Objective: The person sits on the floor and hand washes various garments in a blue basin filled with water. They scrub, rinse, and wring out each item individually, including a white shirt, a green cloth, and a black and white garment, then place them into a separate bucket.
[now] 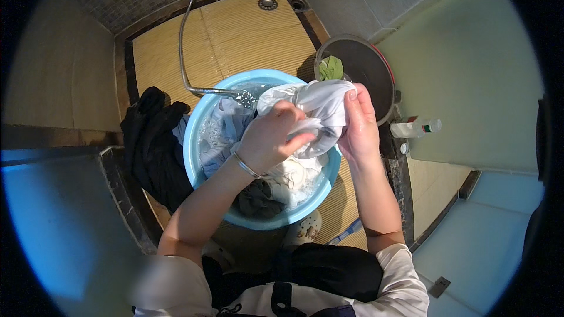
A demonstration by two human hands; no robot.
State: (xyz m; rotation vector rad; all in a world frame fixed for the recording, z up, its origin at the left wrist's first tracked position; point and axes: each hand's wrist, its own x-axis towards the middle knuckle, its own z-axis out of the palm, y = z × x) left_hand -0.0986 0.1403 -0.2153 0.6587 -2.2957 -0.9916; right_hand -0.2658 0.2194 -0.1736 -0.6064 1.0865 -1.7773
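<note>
A wet white garment (326,101) is held up over a light-blue plastic basin (189,141). My right hand (361,119) pinches its edge between thumb and fingers. At its near left side is my left hand (275,136), wearing a silver bangle, with a fold of the cloth at its fingers; its grip is partly hidden. Soapy water fills the basin around blue-grey clothes (227,119), white clothes (293,174) and a dark cloth (257,198). A metal shower hose (181,39) reaches over the basin's far left rim, its end in the suds.
Black clothes (152,149) lie against the basin's left side. A dark bucket (361,66) holding a green cloth (331,68) stands back right. On the ledge at right lie a clear bottle (414,128) and a white cap (404,148). A blue brush (348,231) lies near my feet.
</note>
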